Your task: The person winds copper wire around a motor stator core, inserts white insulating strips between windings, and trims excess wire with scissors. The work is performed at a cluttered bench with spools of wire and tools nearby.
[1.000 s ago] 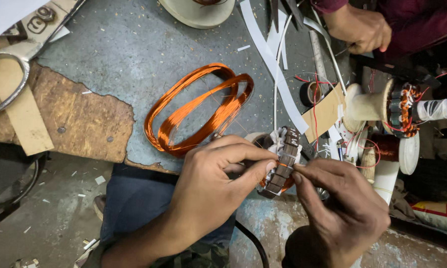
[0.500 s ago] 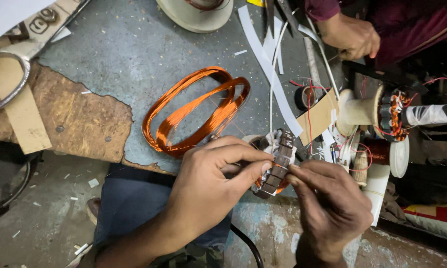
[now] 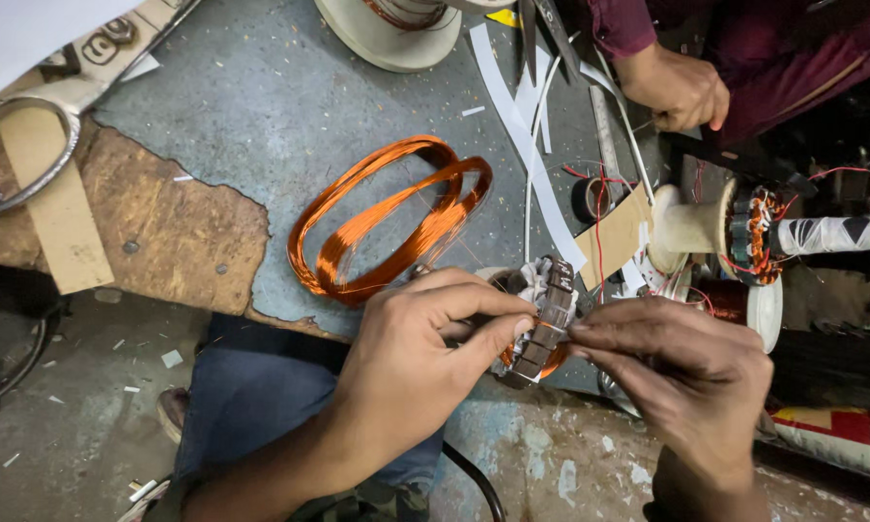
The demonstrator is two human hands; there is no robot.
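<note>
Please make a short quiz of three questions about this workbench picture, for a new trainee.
1. True or false: both hands hold the small stator core.
2. Multiple choice: where do the loose copper wire coils lie? A) on the grey bench top, apart from the hands; B) on the floor; C) around the left hand.
3. Short answer: which part of the right hand touches the stator core?

Key
1. True.
2. A.
3. The fingertips, at its right edge.
</note>
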